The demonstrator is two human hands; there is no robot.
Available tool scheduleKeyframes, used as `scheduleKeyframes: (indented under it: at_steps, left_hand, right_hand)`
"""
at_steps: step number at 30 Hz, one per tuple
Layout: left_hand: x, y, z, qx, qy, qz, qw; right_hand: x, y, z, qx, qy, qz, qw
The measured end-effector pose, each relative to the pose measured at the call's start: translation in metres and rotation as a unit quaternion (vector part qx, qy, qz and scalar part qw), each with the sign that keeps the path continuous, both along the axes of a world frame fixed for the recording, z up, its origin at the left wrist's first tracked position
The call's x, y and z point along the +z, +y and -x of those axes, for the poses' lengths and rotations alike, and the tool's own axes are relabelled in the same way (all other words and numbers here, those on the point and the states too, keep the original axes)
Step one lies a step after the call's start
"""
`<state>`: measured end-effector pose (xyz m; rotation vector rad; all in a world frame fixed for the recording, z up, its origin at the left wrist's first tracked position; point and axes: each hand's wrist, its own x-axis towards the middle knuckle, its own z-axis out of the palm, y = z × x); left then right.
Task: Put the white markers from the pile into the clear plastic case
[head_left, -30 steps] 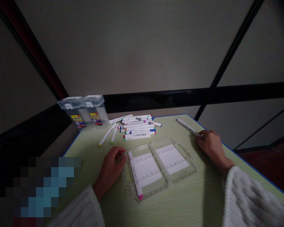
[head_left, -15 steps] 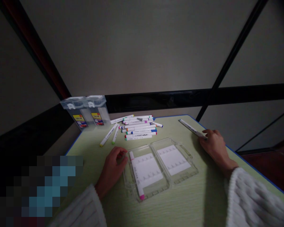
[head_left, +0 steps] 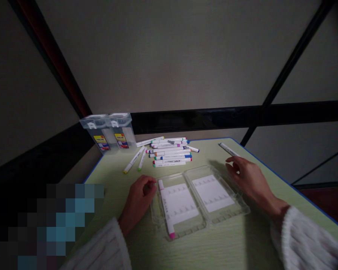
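A clear plastic marker case (head_left: 214,221) lies opened flat in front of me, each half lined with white paper. One white marker with pink ends (head_left: 166,209) lies in the left half. My left hand (head_left: 139,200) rests at the case's left edge, fingers curled, its fingertips near that marker's top end. My right hand (head_left: 249,180) hovers over the case's far right corner, fingers loosely apart and holding nothing. A white marker (head_left: 229,149) lies on the table just beyond its fingertips.
A pile of several white markers (head_left: 169,152) with coloured caps lies at the table's far side. Two more markers (head_left: 137,159) lie to its left. Two clear upright boxes (head_left: 109,131) stand at the far left corner. The table's blue edge (head_left: 270,167) runs along the right.
My right hand has let go of the white marker near the right edge and moved left toward the case. The view has shifted slightly; my left hand has stayed put.
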<state>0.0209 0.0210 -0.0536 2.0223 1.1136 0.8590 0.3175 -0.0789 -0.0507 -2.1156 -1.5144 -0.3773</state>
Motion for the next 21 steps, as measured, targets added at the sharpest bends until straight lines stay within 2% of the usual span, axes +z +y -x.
scheduleKeyframes:
  at_steps: [6, 11, 14, 17, 21]
  left_hand:
    - [0.003, -0.001, -0.001, 0.009, -0.012, 0.004, 1.000]
    - [0.003, 0.000, -0.003, 0.033, -0.022, 0.019, 0.999]
    - [0.003, 0.000, -0.003, 0.041, -0.018, 0.016, 0.999]
    - [0.005, 0.000, -0.004, 0.050, -0.013, 0.009, 0.999]
    - [0.006, -0.001, -0.004, 0.058, -0.011, 0.002, 0.998]
  right_hand:
    - [0.013, -0.008, 0.045, 0.119, -0.019, 0.010, 0.993]
    - [0.021, -0.020, 0.086, 0.261, -0.083, -0.009, 0.962]
    - [0.023, -0.028, 0.109, 0.333, -0.089, -0.024, 0.938]
    - [0.023, -0.035, 0.126, 0.375, -0.084, -0.028, 0.923]
    - [0.020, -0.037, 0.134, 0.410, -0.080, -0.017, 0.908]
